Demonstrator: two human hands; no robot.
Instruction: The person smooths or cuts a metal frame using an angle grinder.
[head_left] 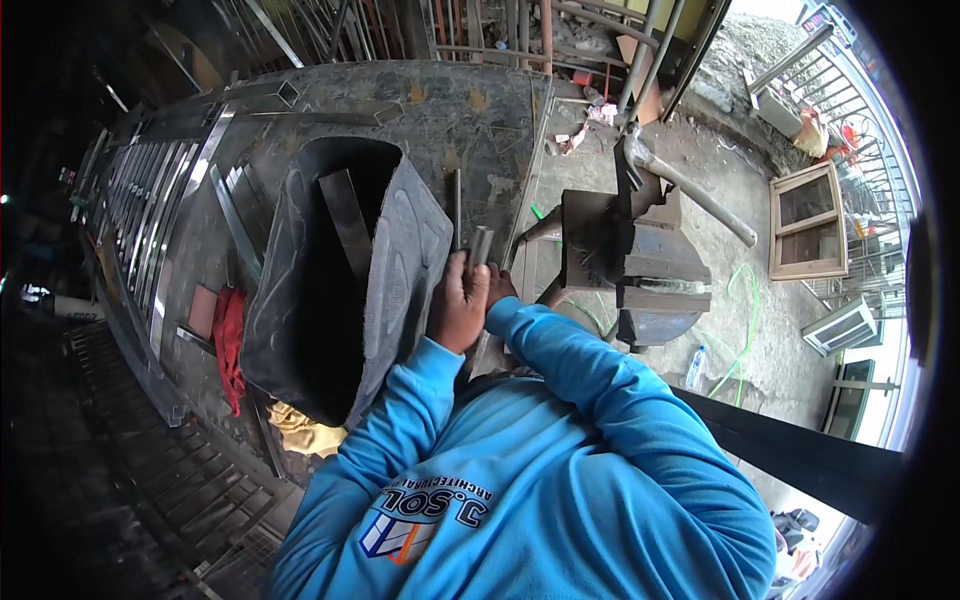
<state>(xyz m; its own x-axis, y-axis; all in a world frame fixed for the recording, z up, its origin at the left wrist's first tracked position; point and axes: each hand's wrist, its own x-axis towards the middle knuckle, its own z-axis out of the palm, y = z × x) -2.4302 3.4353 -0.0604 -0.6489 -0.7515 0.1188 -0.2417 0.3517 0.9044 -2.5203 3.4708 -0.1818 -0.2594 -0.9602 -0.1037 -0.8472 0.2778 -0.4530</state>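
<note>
My left hand (460,305) is closed around a short metal tube (481,245), whose upper end stands out above the fingers. Close against it on the right is my right hand (500,287), its fingers curled and mostly hidden; what they grip cannot be made out. A thin metal rod (457,205) shows just beyond my left hand, over the bench. Left of my hands stands a large black open container (415,230), with a flat metal bar (345,218) leaning inside it.
A heavy bench vise (665,270) stands at the right, with a pipe-like handle (700,195) above it. The dark worktop (430,100) carries metal frames (150,215) and a red cloth (230,345) at left. A bottle (696,368) and green hose (745,330) lie on the floor.
</note>
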